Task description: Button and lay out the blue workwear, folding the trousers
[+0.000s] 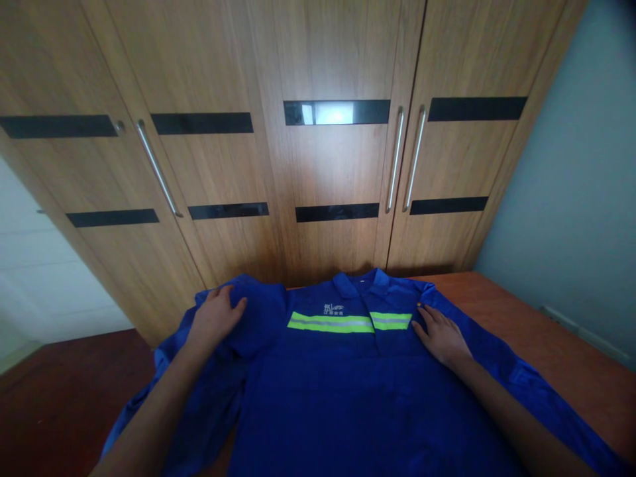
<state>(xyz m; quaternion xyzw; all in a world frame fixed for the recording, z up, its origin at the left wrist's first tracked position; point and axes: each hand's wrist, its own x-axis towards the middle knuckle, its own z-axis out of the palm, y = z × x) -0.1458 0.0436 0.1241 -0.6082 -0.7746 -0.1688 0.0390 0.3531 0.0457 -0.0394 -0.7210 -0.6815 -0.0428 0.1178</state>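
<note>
A blue work jacket (328,391) lies spread out, front side up, with its collar at the far end. Across its chest runs a yellow-green reflective strip (330,323), and a white printed logo (333,309) sits just above. My left hand (217,315) rests on the sleeve at the left shoulder side, fingers stretched out. On the right, my right hand (442,336) lies flat on the jacket near the end of the strip, its fingers spread. The jacket's lower part runs out of the picture at the bottom.
The jacket lies on a reddish-brown wooden table (497,305). Close behind it stands a tall wooden wardrobe (332,252) with long metal handles. A pale wall (571,199) is at the right, a white panelled surface (44,252) at the left.
</note>
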